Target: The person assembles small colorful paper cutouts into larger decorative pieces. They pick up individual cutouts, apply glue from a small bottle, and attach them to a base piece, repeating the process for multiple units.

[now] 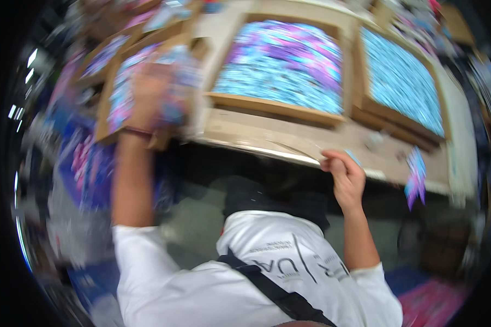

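My left hand (pixel 150 92), smeared by motion, is over the open cardboard box (pixel 105 117) at the left, among pink, blue and purple pieces. Its fingers cannot be made out. At the table's front edge my right hand (pixel 345 177) is closed, thumb and fingers pinched on a thin, pale stick-like tool (pixel 294 151) that points left. Just past those fingers shows a small light-blue bit (pixel 353 157); whether it belongs to the tool is unclear. A shallow box (pixel 278 109) of light-blue and purple pieces lies ahead of both hands.
To the right stands another box (pixel 390 117) packed with light-blue pieces. A blue-purple pointed piece (pixel 415 177) hangs over the front edge of the table (pixel 245 128). A blue bag (pixel 93 169) with pink things sits below left; more boxes line the far left.
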`<state>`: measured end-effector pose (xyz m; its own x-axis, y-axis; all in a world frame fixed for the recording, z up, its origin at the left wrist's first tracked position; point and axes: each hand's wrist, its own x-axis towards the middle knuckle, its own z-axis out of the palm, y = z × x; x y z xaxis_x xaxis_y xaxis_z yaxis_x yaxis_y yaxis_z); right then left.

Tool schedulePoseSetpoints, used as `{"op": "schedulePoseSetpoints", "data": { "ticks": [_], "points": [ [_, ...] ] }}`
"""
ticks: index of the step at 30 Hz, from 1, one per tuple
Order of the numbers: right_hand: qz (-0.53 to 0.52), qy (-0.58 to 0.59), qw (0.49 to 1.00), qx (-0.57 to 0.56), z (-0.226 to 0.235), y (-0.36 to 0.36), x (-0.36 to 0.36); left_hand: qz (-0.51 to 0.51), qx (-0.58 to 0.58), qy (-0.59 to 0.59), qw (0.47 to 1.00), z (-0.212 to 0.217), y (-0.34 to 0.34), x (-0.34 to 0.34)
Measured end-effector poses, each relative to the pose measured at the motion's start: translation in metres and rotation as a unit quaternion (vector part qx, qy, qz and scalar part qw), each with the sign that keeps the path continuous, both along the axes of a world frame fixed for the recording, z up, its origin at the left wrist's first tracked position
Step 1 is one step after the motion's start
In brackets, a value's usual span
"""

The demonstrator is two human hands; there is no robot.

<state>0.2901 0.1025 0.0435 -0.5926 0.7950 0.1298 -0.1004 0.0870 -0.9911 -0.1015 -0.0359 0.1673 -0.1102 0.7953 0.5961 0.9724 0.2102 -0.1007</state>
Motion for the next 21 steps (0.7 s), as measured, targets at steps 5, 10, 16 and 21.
{"op": "schedulePoseSetpoints", "data": {
  "ticks": [5, 10, 16, 21],
  "points": [
    [-0.144, -0.065, 0.985, -0.065, -0.02, 0.01, 0.082, 0.175, 0.108, -0.001, 0.979, 0.048, 0.023, -0.072],
    [-0.267, -0.092, 0.959, -0.02, -0.011, 0.025, 0.131, -0.204, 0.043, -0.236, 0.949, -0.063, 0.08, 0.087],
    [-0.362, -0.154, 0.916, 0.074, 0.002, 0.069, 0.179, -0.295, -0.181, -0.325, 0.88, -0.108, 0.143, 0.25],
    [-0.4, -0.396, 0.799, 0.21, 0.016, 0.108, 0.217, -0.271, -0.26, -0.285, 0.882, -0.117, 0.165, 0.271]
  ]
}}
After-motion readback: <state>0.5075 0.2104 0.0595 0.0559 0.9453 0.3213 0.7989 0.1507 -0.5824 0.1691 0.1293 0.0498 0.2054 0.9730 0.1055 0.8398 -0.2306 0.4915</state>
